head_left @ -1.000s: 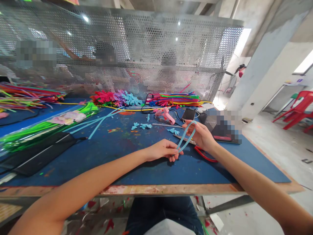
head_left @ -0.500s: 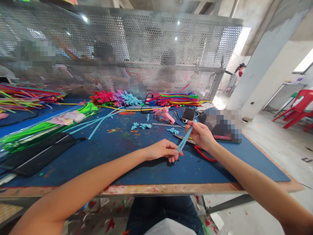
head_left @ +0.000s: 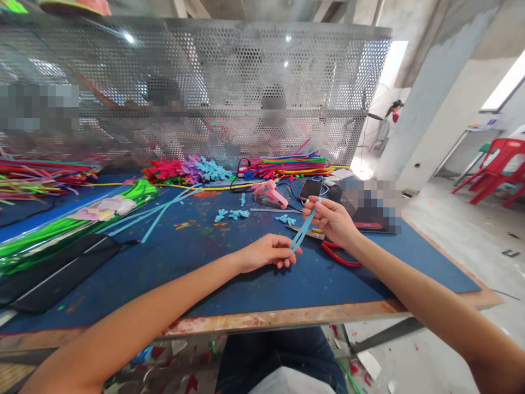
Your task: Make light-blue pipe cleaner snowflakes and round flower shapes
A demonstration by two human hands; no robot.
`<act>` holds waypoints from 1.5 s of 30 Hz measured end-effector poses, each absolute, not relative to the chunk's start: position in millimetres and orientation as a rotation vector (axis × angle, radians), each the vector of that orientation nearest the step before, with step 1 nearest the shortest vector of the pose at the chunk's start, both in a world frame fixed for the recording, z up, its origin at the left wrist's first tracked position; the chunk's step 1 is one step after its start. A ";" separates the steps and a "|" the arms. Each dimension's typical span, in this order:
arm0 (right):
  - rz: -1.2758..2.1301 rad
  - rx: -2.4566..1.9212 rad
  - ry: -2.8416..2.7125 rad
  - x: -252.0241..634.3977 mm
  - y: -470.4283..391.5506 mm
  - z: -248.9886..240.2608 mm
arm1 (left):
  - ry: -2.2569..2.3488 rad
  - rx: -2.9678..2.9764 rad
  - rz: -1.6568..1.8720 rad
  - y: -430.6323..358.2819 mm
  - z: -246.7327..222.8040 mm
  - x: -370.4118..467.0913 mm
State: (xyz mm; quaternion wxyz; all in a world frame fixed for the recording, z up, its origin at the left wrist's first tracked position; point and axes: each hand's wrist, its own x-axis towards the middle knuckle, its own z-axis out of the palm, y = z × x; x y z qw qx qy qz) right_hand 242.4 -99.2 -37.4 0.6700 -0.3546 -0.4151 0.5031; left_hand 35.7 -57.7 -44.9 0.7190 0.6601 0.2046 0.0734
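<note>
Light-blue stems (head_left: 302, 232): one bunch, slanting between hands, above blue mat (head_left: 254, 290). Left hand (head_left: 271, 253): pinched on lower part. Right hand (head_left: 333, 220): fingertips closed on upper part. Hands apart. Scissors (head_left: 326, 246): just beside right hand, red handles nearer wearer. Risk, judged: strands splaying or slipping uneven, if either pinch slackens; snagging on scissors, if right hand drops. Changed since one second ago: open loop between hands now drawn narrow, strands close together.

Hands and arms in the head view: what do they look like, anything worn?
The left hand and right hand are ungloved, no rings visible. The left arm and right arm show no sleeves, watch or bracelet.
</note>
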 end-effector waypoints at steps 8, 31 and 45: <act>1.152 -0.739 -0.912 241.0 -100.3 -37.1 | 0.510 1.284 0.235 -54.5 -49.2 36.9; 1.139 -0.734 -0.918 240.0 -100.9 -37.3 | 0.552 1.378 0.282 -57.8 -50.7 39.5; 1.154 -0.787 -0.959 244.4 -101.4 -31.3 | 0.552 1.428 0.301 -57.6 -52.9 39.4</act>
